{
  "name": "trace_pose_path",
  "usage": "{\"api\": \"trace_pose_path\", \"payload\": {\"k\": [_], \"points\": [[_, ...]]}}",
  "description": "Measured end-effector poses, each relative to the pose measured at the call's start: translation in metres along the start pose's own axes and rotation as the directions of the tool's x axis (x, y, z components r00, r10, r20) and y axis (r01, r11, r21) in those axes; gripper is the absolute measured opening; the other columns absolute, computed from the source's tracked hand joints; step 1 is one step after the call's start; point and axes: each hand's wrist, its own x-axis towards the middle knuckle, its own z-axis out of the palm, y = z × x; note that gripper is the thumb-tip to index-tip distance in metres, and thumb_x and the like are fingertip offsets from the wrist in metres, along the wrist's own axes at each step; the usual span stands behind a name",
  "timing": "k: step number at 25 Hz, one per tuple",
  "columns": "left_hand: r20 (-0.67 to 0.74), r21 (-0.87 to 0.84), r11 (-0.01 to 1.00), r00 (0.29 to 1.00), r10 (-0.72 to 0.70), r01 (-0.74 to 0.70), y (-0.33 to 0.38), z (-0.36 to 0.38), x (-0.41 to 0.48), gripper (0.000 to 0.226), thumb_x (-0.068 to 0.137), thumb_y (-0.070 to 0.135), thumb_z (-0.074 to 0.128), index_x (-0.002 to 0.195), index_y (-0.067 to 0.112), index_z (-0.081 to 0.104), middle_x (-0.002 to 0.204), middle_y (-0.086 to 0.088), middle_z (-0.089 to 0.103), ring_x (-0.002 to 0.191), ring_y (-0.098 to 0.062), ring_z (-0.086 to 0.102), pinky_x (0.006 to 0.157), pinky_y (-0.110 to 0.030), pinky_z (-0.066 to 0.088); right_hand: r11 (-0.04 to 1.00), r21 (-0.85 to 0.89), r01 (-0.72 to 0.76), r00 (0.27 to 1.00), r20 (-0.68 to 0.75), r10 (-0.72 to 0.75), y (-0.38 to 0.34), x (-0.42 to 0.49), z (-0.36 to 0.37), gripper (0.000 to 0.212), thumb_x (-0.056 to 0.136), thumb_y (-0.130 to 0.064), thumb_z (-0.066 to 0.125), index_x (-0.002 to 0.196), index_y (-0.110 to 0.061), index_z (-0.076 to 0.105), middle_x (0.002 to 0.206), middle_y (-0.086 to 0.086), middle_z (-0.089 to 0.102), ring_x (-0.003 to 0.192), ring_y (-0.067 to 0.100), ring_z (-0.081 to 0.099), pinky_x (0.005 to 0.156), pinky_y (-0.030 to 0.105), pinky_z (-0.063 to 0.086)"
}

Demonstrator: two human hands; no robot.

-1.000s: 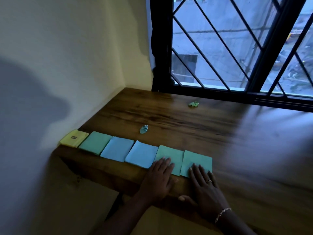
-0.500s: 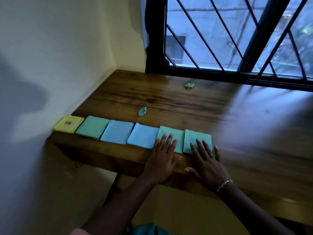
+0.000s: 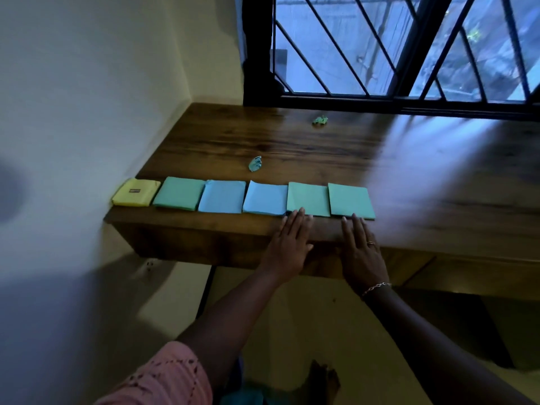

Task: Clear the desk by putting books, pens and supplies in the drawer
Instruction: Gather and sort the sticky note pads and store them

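Dark brown wooden bench (image 3: 321, 147), set into a wall corner. Along its near edge runs a row of six square paper pads, sides touching or slightly overlapping. From the left: yellow pad (image 3: 136, 192) with a small dark label, first green pad (image 3: 178, 193), first blue pad (image 3: 222, 197), second blue pad (image 3: 264, 199), second green pad (image 3: 308, 199), third green pad (image 3: 350, 200). Behind the row lies a crumpled blue paper scrap (image 3: 255, 164). A crumpled green paper scrap (image 3: 320, 120) lies well apart, near the far edge.

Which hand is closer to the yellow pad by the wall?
Left. The left hand rests well to the right of the yellow pad; the right hand rests farther right.
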Motion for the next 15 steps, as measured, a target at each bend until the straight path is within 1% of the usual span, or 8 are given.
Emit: {"api": "trace_pose_path", "payload": {"k": [2, 4, 6, 8, 10, 11, 13, 15], "points": [[0.043, -0.162, 0.987, 0.999, -0.012, 0.019, -0.001, -0.008, -0.009, 0.057, 0.097, 0.029, 0.031, 0.148, 0.008, 0.017, 0.156, -0.014, 0.016, 0.145, -0.029, 0.012, 0.118, -0.038, 0.008, 0.999, -0.016, 0.028, 0.998, -0.059, -0.029, -0.01, -0.012, -0.001, 0.056, 0.083, -0.019, 0.036, 0.135, -0.003, 0.03, 0.135, 0.03, 0.044, 0.129, 0.036, 0.029, 0.098, 0.054, 0.041], [-0.093, -0.292, 0.957, 0.995, -0.022, -0.006, 0.002, -0.015, -0.021, 0.05, 0.095, 0.022, 0.044, 0.142, 0.006, 0.034, 0.145, -0.016, 0.04, 0.136, -0.032, 0.036, 0.111, -0.04, 0.03, 0.997, 0.075, 0.014, 0.997, -0.081, -0.007, -0.027, -0.024, -0.001, 0.061, 0.076, -0.005, 0.053, 0.134, -0.005, 0.033, 0.134, 0.029, 0.046, 0.127, 0.037, 0.034, 0.098, 0.053, 0.042], [-0.325, -0.301, 0.953, 0.943, -0.066, -0.037, 0.004, -0.01, -0.04, 0.036, 0.092, 0.021, 0.044, 0.123, 0.006, 0.055, 0.117, -0.014, 0.063, 0.109, -0.029, 0.059, 0.091, -0.037, 0.05, 0.937, 0.339, -0.084, 0.994, -0.039, 0.103, -0.052, -0.038, -0.003, 0.061, 0.07, 0.006, 0.064, 0.127, -0.005, 0.044, 0.125, 0.024, 0.053, 0.112, 0.035, 0.051, 0.088, 0.044, 0.05], [-0.394, -0.286, 0.957, 0.904, -0.168, 0.053, 0.007, 0.005, -0.062, 0.027, 0.091, 0.022, 0.042, 0.104, 0.011, 0.062, 0.095, -0.007, 0.066, 0.089, -0.022, 0.061, 0.073, -0.029, 0.051, 0.739, 0.625, -0.25, 0.966, 0.104, 0.238, -0.073, -0.045, -0.003, 0.038, 0.076, 0.009, 0.062, 0.111, -0.003, 0.056, 0.108, 0.014, 0.059, 0.096, 0.024, 0.055, 0.076, 0.034, 0.049], [-0.205, -0.391, 0.869, 0.892, -0.404, 0.304, 0.009, 0.02, -0.08, 0.026, 0.094, 0.024, 0.041, 0.097, 0.011, 0.063, 0.091, -0.008, 0.064, 0.085, -0.023, 0.06, 0.069, -0.029, 0.047, 0.326, 0.78, -0.534, 0.825, 0.395, 0.404, -0.081, -0.043, 0.009, 0.02, 0.082, 0.01, 0.056, 0.089, -0.008, 0.058, 0.086, 0.008, 0.06, 0.083, 0.021, 0.054, 0.067, 0.029, 0.047], [-0.018, -0.482, 0.737, 0.836, -0.549, 0.474, 0.008, 0.027, -0.083, 0.027, 0.096, 0.025, 0.042, 0.098, 0.008, 0.063, 0.095, -0.011, 0.064, 0.089, -0.026, 0.06, 0.071, -0.031, 0.046, 0.033, 0.755, -0.655, 0.681, 0.571, 0.458, -0.081, -0.04, 0.017, 0.022, 0.084, 0.011, 0.051, 0.08, -0.01, 0.055, 0.075, 0.006, 0.06, 0.076, 0.021, 0.053, 0.06, 0.025, 0.048], [0.35, -0.59, 0.31, 0.582, -0.734, 0.746, -0.001, 0.036, -0.076, 0.033, 0.098, 0.03, 0.042, 0.104, 0.003, 0.061, 0.103, -0.015, 0.063, 0.093, -0.03, 0.059, 0.074, -0.031, 0.045, -0.427, 0.573, -0.7, 0.395, 0.808, 0.436, -0.078, -0.033, 0.033, 0.029, 0.087, 0.011, 0.042, 0.073, -0.011, 0.053, 0.053, 0.001, 0.062, 0.063, 0.017, 0.054, 0.051, 0.019, 0.049], [0.622, -0.659, -0.251, 0.326, -0.712, 0.709, -0.012, 0.037, -0.064, 0.039, 0.098, 0.038, 0.041, 0.101, 0.004, 0.059, 0.094, -0.012, 0.06, 0.081, -0.024, 0.055, 0.07, -0.031, 0.045, -0.569, 0.458, -0.683, 0.266, 0.882, 0.39, -0.073, -0.031, 0.044, 0.029, 0.087, 0.01, 0.038, 0.07, -0.008, 0.053, 0.041, -0.003, 0.06, 0.047, 0.013, 0.059, 0.054, 0.023, 0.048]]}}
